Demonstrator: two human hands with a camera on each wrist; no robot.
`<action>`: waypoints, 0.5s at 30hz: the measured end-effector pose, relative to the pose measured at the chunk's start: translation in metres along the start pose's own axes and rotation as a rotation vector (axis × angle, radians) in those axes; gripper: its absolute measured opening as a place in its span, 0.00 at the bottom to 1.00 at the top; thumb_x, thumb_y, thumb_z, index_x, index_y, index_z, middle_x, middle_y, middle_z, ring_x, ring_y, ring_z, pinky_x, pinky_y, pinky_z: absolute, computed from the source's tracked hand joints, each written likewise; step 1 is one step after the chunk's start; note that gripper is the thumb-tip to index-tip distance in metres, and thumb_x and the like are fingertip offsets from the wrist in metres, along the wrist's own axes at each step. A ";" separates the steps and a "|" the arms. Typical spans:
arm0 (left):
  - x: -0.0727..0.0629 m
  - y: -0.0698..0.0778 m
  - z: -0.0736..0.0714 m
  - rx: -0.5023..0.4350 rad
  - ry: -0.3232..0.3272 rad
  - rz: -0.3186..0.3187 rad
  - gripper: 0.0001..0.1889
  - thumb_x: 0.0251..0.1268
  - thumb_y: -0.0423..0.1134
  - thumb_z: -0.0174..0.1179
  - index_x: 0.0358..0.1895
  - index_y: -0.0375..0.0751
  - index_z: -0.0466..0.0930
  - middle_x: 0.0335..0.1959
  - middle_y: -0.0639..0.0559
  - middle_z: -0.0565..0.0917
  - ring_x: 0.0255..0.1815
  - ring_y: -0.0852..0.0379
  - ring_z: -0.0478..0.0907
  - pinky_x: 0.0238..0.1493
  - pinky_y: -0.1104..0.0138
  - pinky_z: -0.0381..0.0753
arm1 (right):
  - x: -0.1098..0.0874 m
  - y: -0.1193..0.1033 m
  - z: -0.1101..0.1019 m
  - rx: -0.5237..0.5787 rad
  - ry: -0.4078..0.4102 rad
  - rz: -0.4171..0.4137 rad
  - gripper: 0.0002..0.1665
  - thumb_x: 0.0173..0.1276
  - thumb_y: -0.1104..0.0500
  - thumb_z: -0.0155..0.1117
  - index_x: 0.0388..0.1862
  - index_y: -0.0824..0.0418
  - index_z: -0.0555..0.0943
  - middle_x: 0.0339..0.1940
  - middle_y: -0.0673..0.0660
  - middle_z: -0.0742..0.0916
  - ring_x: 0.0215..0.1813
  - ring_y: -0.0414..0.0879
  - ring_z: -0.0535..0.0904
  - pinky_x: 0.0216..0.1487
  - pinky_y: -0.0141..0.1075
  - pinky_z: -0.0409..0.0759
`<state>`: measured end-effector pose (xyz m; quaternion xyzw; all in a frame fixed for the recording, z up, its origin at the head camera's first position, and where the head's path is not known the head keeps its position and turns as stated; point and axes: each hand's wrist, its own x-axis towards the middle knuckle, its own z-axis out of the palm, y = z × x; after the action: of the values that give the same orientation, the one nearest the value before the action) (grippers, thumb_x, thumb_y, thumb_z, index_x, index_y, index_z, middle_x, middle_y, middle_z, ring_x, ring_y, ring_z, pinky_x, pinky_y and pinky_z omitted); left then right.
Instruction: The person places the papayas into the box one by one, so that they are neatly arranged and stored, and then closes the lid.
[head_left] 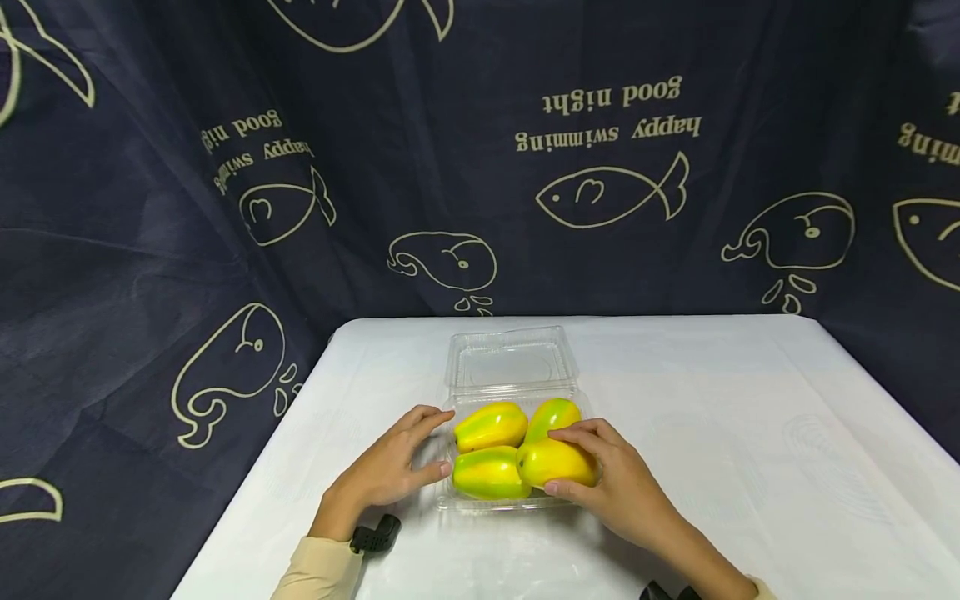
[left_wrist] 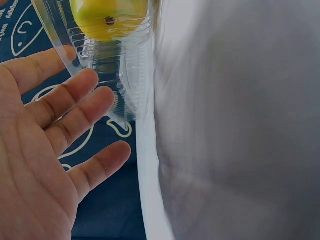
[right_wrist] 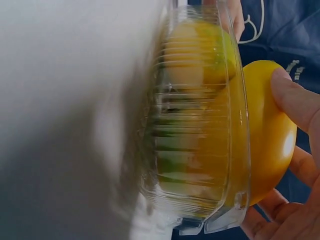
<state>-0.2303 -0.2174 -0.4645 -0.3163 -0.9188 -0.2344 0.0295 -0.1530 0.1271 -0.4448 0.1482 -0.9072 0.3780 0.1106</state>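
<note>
My right hand (head_left: 630, 483) grips a yellow papaya (head_left: 557, 463), thumb on the near side and fingers over the far side. This papaya sits at the front right of a clear plastic clamshell box (head_left: 487, 506), standing above the rim in the right wrist view. Three other yellow-green papayas lie in the box: one at back left (head_left: 491, 426), one at front left (head_left: 487, 473) and one at back right (head_left: 553, 417), partly hidden. My left hand (head_left: 390, 462) is at the box's left side, fingers spread and holding nothing; its fingertips (left_wrist: 80, 77) are right at the clear wall.
The box's hinged lid (head_left: 510, 358) lies open toward the back. A white cloth covers the table (head_left: 712, 417). Dark blue fabric printed with fish and whales (head_left: 450, 167) hangs behind and along the left. A black band (head_left: 377, 535) is on the left wrist.
</note>
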 end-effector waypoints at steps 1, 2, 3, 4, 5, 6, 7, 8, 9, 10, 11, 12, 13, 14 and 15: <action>0.000 0.000 0.000 0.002 -0.001 0.002 0.39 0.65 0.67 0.57 0.76 0.57 0.64 0.70 0.62 0.67 0.71 0.57 0.67 0.68 0.49 0.74 | 0.000 0.000 0.000 -0.005 -0.001 0.002 0.37 0.51 0.36 0.78 0.60 0.42 0.82 0.55 0.42 0.79 0.56 0.41 0.77 0.56 0.45 0.80; 0.000 0.000 0.000 0.003 -0.002 0.002 0.39 0.65 0.68 0.56 0.76 0.57 0.64 0.70 0.62 0.67 0.71 0.57 0.67 0.68 0.49 0.74 | 0.000 -0.001 0.000 -0.010 -0.002 0.004 0.37 0.51 0.36 0.78 0.60 0.42 0.82 0.55 0.42 0.79 0.56 0.41 0.77 0.56 0.45 0.80; 0.001 0.000 0.000 0.005 -0.003 0.001 0.39 0.65 0.68 0.56 0.76 0.57 0.64 0.70 0.62 0.67 0.71 0.57 0.67 0.68 0.50 0.74 | 0.001 -0.001 0.000 -0.015 -0.005 0.003 0.37 0.51 0.36 0.78 0.60 0.42 0.81 0.55 0.43 0.79 0.56 0.41 0.77 0.56 0.45 0.80; 0.001 0.000 0.000 0.004 -0.003 0.001 0.39 0.65 0.68 0.56 0.76 0.57 0.64 0.70 0.62 0.68 0.71 0.57 0.68 0.68 0.49 0.74 | 0.001 -0.002 -0.001 -0.019 -0.007 0.004 0.37 0.51 0.36 0.78 0.61 0.43 0.81 0.55 0.44 0.79 0.56 0.42 0.77 0.56 0.45 0.80; 0.001 0.000 0.000 0.004 -0.006 -0.001 0.39 0.65 0.68 0.56 0.76 0.58 0.64 0.70 0.62 0.67 0.71 0.57 0.67 0.68 0.49 0.74 | 0.001 -0.002 -0.001 -0.022 -0.010 0.004 0.38 0.52 0.36 0.78 0.62 0.43 0.81 0.56 0.44 0.79 0.56 0.42 0.77 0.57 0.46 0.80; 0.001 0.000 0.000 0.004 -0.009 -0.003 0.39 0.65 0.68 0.56 0.76 0.59 0.63 0.70 0.62 0.67 0.71 0.57 0.67 0.68 0.49 0.74 | 0.001 -0.002 -0.001 -0.026 -0.014 0.002 0.38 0.52 0.36 0.78 0.62 0.43 0.81 0.56 0.44 0.79 0.56 0.43 0.77 0.57 0.46 0.80; 0.001 0.000 0.000 0.004 -0.011 -0.005 0.38 0.65 0.68 0.56 0.76 0.60 0.63 0.70 0.62 0.67 0.71 0.57 0.67 0.68 0.49 0.74 | 0.001 -0.002 -0.001 -0.028 -0.018 0.000 0.39 0.52 0.37 0.78 0.63 0.43 0.80 0.57 0.44 0.78 0.57 0.43 0.77 0.57 0.46 0.80; 0.001 0.000 0.000 0.005 -0.013 -0.007 0.38 0.65 0.68 0.56 0.76 0.61 0.63 0.70 0.62 0.67 0.71 0.57 0.67 0.68 0.49 0.74 | 0.001 -0.002 -0.002 -0.033 -0.022 -0.006 0.39 0.52 0.38 0.79 0.64 0.43 0.80 0.57 0.45 0.78 0.57 0.43 0.77 0.57 0.46 0.80; 0.001 0.000 -0.001 0.004 -0.015 -0.009 0.38 0.65 0.68 0.56 0.76 0.62 0.62 0.70 0.62 0.67 0.71 0.57 0.67 0.68 0.49 0.74 | 0.001 -0.002 -0.002 -0.039 -0.025 -0.012 0.40 0.52 0.39 0.80 0.64 0.43 0.79 0.58 0.44 0.78 0.57 0.43 0.77 0.57 0.46 0.80; 0.001 0.000 -0.001 0.003 -0.016 -0.010 0.38 0.65 0.68 0.56 0.76 0.62 0.62 0.70 0.62 0.67 0.71 0.57 0.67 0.68 0.49 0.74 | 0.001 -0.002 -0.002 -0.044 -0.028 -0.018 0.40 0.52 0.40 0.80 0.65 0.43 0.79 0.58 0.44 0.78 0.58 0.43 0.77 0.58 0.46 0.80; 0.001 0.000 -0.001 0.003 -0.018 -0.012 0.38 0.65 0.68 0.56 0.76 0.63 0.62 0.70 0.62 0.67 0.71 0.57 0.67 0.68 0.49 0.74 | 0.000 -0.002 -0.002 -0.050 -0.030 -0.026 0.40 0.52 0.42 0.81 0.65 0.43 0.79 0.58 0.44 0.77 0.58 0.42 0.76 0.58 0.46 0.80; 0.001 0.000 -0.001 0.002 -0.018 -0.013 0.38 0.65 0.68 0.56 0.76 0.64 0.62 0.70 0.62 0.67 0.71 0.57 0.67 0.68 0.49 0.74 | 0.000 -0.002 -0.002 -0.056 -0.032 -0.033 0.40 0.51 0.43 0.81 0.65 0.43 0.79 0.58 0.44 0.77 0.58 0.42 0.76 0.58 0.46 0.80; 0.001 0.000 -0.001 0.001 -0.017 -0.014 0.38 0.65 0.68 0.56 0.76 0.64 0.62 0.70 0.63 0.67 0.71 0.57 0.67 0.68 0.49 0.74 | 0.000 -0.002 -0.002 -0.060 -0.032 -0.039 0.40 0.51 0.43 0.81 0.65 0.43 0.78 0.59 0.44 0.77 0.58 0.42 0.76 0.58 0.46 0.80; 0.001 0.000 -0.001 0.000 -0.017 -0.014 0.38 0.65 0.68 0.56 0.76 0.64 0.62 0.70 0.63 0.67 0.71 0.57 0.67 0.68 0.49 0.74 | 0.000 -0.002 -0.002 -0.064 -0.033 -0.044 0.40 0.51 0.44 0.82 0.65 0.43 0.78 0.59 0.44 0.77 0.58 0.42 0.76 0.58 0.46 0.81; 0.001 0.000 -0.001 -0.001 -0.016 -0.015 0.38 0.65 0.68 0.56 0.76 0.64 0.62 0.70 0.63 0.67 0.71 0.57 0.67 0.68 0.49 0.74 | 0.001 -0.001 -0.002 -0.066 -0.035 -0.049 0.41 0.51 0.43 0.81 0.65 0.43 0.78 0.59 0.45 0.77 0.58 0.42 0.76 0.58 0.46 0.81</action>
<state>-0.2311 -0.2167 -0.4635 -0.3113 -0.9212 -0.2326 0.0202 -0.1527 0.1279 -0.4421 0.1729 -0.9171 0.3424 0.1088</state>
